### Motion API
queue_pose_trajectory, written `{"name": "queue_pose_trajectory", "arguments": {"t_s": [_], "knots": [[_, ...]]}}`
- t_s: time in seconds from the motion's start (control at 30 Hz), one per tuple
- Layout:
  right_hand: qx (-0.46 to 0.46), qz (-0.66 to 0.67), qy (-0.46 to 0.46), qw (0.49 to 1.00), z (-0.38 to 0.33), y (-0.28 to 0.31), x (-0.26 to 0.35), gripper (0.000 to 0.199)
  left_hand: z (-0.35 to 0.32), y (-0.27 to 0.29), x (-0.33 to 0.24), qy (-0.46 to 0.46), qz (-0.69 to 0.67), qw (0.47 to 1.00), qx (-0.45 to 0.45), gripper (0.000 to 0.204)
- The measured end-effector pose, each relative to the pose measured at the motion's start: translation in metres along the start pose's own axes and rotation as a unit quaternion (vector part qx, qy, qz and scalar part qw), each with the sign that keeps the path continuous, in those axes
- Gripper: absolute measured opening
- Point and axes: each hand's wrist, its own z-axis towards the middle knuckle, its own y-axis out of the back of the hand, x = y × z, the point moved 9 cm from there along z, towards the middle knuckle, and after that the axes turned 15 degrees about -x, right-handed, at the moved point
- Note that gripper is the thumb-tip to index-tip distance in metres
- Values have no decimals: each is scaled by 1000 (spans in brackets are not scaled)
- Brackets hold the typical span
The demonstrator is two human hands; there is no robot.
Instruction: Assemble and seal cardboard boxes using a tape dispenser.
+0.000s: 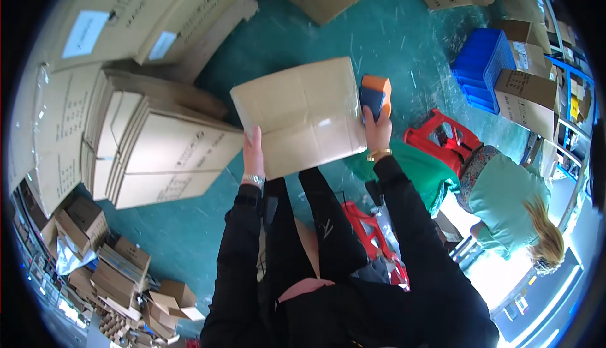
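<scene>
My left hand [253, 151] and right hand [377, 134] clasp opposite ends of the plain brown cardboard box [302, 115] above my knees, long axis between them, right fingers also pinning an orange-and-blue tape dispenser [375, 97].

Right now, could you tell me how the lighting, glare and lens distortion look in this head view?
Head view: strong fisheye bending, with a black rim at the corners; blown-out glare at lower right beside the co-worker in green; a shiny highlight on the tape of the cardboard box; the left hand, the right hand and the tape dispenser are evenly lit and fairly sharp.
</scene>
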Motion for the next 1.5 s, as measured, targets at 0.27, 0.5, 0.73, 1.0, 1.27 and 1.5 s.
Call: {"name": "queue_pose_trajectory", "arguments": {"t_s": [0.27,0.5,0.73,1.0,1.27,1.5], "knots": [[-76,102,-20,992,-53,211,116,29,-106,15,-135,-66,72,989,109,61],[-238,81,111,962,-56,412,206,33,-183,-78,-165,68,-85,963,249,51],[-344,339,145,864,-35,508,274,35,-272,-165,-325,-102,-160,901,389,40],[-423,583,140,680,85,484,358,34,-261,-232,-572,-432,-153,820,343,49],[-239,273,17,932,278,290,358,33,-189,-298,-621,-166,-181,940,235,111],[-212,157,-38,964,329,209,314,39,-134,-413,-560,-8,-80,964,254,112]]}}
